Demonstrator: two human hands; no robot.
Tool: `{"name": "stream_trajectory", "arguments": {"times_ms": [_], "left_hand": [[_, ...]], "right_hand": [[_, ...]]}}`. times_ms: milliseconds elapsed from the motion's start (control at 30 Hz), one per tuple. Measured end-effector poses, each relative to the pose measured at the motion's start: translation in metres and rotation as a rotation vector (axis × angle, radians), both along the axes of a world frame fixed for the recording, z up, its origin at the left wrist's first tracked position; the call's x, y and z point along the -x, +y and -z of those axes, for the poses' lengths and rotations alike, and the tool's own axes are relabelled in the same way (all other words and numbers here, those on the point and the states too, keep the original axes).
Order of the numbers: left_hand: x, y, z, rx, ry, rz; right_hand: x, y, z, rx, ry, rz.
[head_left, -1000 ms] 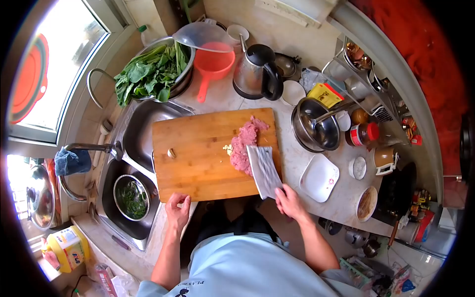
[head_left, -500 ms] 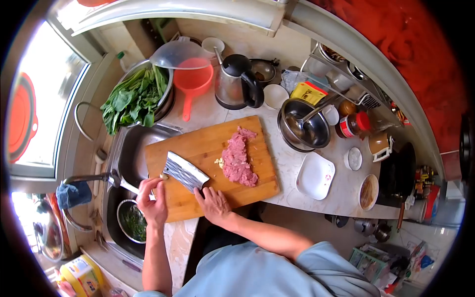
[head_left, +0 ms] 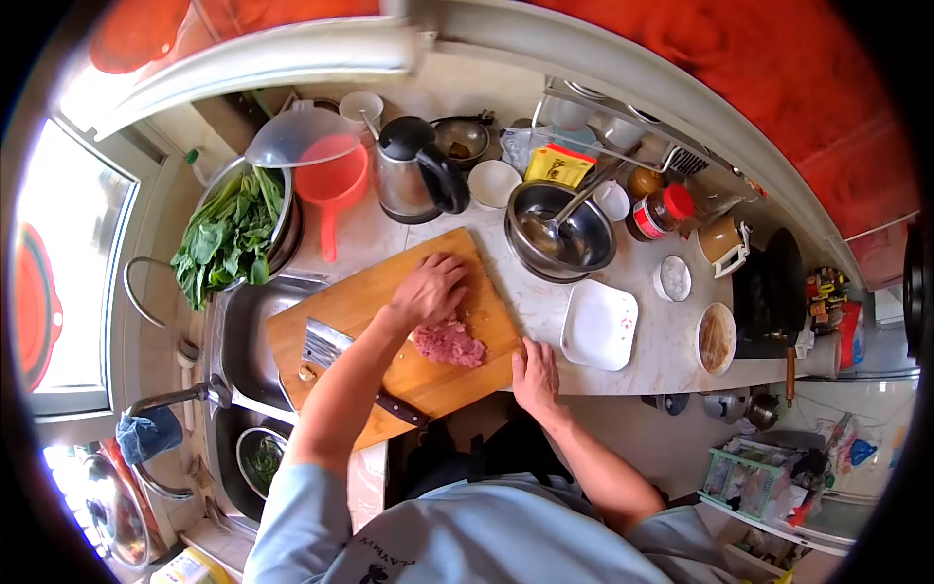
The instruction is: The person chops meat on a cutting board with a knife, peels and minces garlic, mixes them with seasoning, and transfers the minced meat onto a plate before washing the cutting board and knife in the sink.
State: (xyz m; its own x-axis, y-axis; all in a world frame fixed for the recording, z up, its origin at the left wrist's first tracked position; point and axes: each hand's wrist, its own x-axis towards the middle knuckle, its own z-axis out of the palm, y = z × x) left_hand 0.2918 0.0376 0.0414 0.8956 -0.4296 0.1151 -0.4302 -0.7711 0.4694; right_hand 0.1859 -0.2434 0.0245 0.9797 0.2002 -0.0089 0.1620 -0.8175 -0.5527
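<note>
My left hand reaches across the wooden cutting board, fingers curled over the far part of the pink minced meat. The fingers hide that part of the meat. My right hand rests at the board's right edge, thumb and fingers apart, nothing in it. A cleaver lies flat on the board under my left forearm, which hides its middle. Its dark handle points toward my body. A small pale piece, maybe garlic, sits left of the blade.
A metal bowl with a ladle and a white dish stand on the right. Behind the board is a kettle; a red strainer and leafy greens are farther left. The sink adjoins the board's left side.
My left hand has moved from the board's left edge to the meat. My right hand has left the cleaver for the board's right edge. The cleaver lies turned, and the view has shifted.
</note>
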Motion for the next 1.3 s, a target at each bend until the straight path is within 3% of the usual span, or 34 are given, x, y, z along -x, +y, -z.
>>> {"name": "stream_trajectory", "arguments": {"times_ms": [100, 133, 233, 367, 433, 500, 533, 567, 633, 733, 967, 1000, 1100, 1133, 1167, 1200, 1233, 1300], "left_hand": [[0.043, -0.003, -0.021, -0.059, 0.181, -0.053], [0.054, -0.006, -0.031, -0.091, 0.224, -0.079], [0.081, -0.019, -0.026, 0.05, 0.114, -0.172], [0.077, -0.004, -0.017, -0.17, -0.114, -0.393], [0.054, 0.01, -0.023, 0.091, 0.0, -0.622], [0.026, 0.022, -0.019, 0.004, 0.029, -0.715], [0.015, 0.028, -0.009, -0.015, 0.0, -0.717], [0.001, 0.032, 0.003, -0.031, -0.029, -0.713], [-0.023, 0.033, 0.021, -0.078, 0.004, -0.673], [-0.028, 0.026, 0.031, -0.148, 0.089, -0.654], [-0.018, -0.009, 0.03, -0.119, 0.137, -0.572], [-0.016, -0.012, 0.029, -0.091, 0.126, -0.591], [0.003, -0.031, 0.008, 0.002, -0.051, -0.614], [0.016, -0.041, -0.009, 0.02, -0.13, -0.587], [0.032, -0.05, -0.025, 0.038, -0.21, -0.568], [0.048, -0.059, -0.038, 0.087, -0.196, -0.581], [0.067, -0.066, -0.049, 0.133, -0.178, -0.591], [0.103, -0.082, -0.062, 0.244, -0.036, -0.676]], "right_hand": [[-0.014, -0.014, 0.014, -0.02, 0.331, 0.058], [-0.013, -0.013, 0.01, 0.011, 0.285, 0.012], [-0.011, -0.02, -0.01, 0.006, 0.342, -0.032], [0.022, -0.039, 0.024, -0.239, 0.269, 0.038], [0.03, -0.043, 0.021, -0.314, 0.471, 0.107], [0.039, -0.044, 0.03, -0.389, 0.62, 0.159], [0.047, -0.035, 0.021, -0.757, 1.022, 0.488], [0.054, -0.029, 0.013, -0.899, 1.217, 0.673], [0.06, -0.014, 0.015, -1.004, 1.453, 0.597], [0.06, 0.01, 0.027, -1.216, 1.361, 0.603], [0.09, 0.001, 0.04, -1.036, 1.304, 0.609], [0.087, -0.009, 0.035, -1.016, 1.32, 0.558], [0.042, -0.061, -0.004, -0.619, 1.466, 0.074], [0.023, -0.083, -0.022, -0.597, 1.352, -0.011], [-0.002, -0.103, -0.043, -0.753, 1.202, 0.066], [-0.033, -0.128, -0.047, -0.781, 0.925, 0.081], [-0.068, -0.145, -0.036, -0.614, 0.55, 0.167], [-0.164, -0.163, -0.056, -0.343, 0.114, 0.288]]}}
